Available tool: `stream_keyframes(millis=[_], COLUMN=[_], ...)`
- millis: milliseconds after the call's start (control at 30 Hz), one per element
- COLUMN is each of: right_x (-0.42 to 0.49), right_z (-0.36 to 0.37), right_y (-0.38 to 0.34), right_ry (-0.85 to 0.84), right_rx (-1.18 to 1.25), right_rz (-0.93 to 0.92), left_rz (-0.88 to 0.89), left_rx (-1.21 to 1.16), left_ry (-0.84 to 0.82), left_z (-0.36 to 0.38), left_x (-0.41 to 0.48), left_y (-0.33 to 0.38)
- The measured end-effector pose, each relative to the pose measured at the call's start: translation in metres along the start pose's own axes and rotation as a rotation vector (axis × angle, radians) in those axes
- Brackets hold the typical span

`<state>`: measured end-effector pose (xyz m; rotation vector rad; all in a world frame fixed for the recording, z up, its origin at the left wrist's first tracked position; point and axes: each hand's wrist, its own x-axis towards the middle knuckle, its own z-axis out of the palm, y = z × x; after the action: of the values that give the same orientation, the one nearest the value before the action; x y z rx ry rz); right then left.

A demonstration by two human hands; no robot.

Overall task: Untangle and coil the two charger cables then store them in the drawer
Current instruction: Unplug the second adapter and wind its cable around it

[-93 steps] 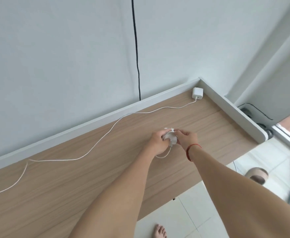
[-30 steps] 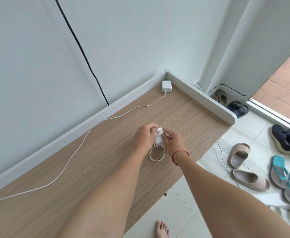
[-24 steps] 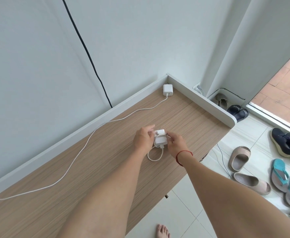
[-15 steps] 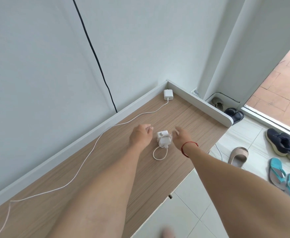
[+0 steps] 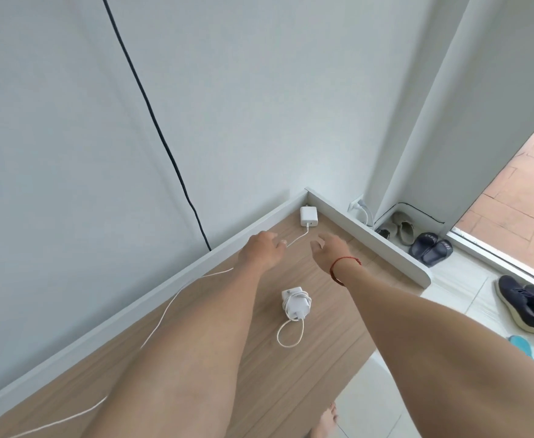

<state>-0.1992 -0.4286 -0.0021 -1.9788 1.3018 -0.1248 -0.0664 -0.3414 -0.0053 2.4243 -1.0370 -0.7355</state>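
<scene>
A white charger (image 5: 295,303) with its cable wound round it lies on the wooden cabinet top (image 5: 329,336), a small loop of cable trailing toward me. A second white charger (image 5: 309,216) sits in the far corner; its loose cable (image 5: 164,314) runs left along the back rail and passes under my left arm. My left hand (image 5: 261,251) hovers with loosely curled fingers at that cable, just short of the corner charger. My right hand (image 5: 329,248) reaches beside it with fingers relaxed and holds nothing. No drawer is in view.
A white raised rail (image 5: 370,238) edges the cabinet top at the back and right. A black cable (image 5: 152,121) hangs down the wall. Shoes and sandals (image 5: 430,248) lie on the tiled floor to the right, by an open doorway.
Both hands have let go of the wound charger, which now lies on the top, and have moved away from me toward the corner charger. The view has shifted closer to the corner.
</scene>
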Motion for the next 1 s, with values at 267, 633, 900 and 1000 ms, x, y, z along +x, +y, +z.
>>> stream_keyframes(millis=[267, 633, 900, 1000], right_x=[0.121, 0.179, 0.133, 0.104], right_z=[0.013, 0.051, 0.047, 0.051], right_y=[0.013, 0.017, 0.005, -0.012], right_ry=[-0.068, 0.057, -0.06, -0.139], right_rx=[0.065, 0.001, 0.211, 0.173], right_rz=[0.039, 0.214, 0.02, -0.14], left_rz=[-0.108, -0.088, -0.155, -0.235], left_rx=[-0.081, 0.033, -0.235, -0.426], left_ry=[-0.036, 0.002, 0.073, 0.151], left_z=[0.035, 0.074, 0.045, 0.019], left_x=[0.098, 0.131, 0.102, 0.081], left_y=[0.011, -0.016, -0.012, -0.016])
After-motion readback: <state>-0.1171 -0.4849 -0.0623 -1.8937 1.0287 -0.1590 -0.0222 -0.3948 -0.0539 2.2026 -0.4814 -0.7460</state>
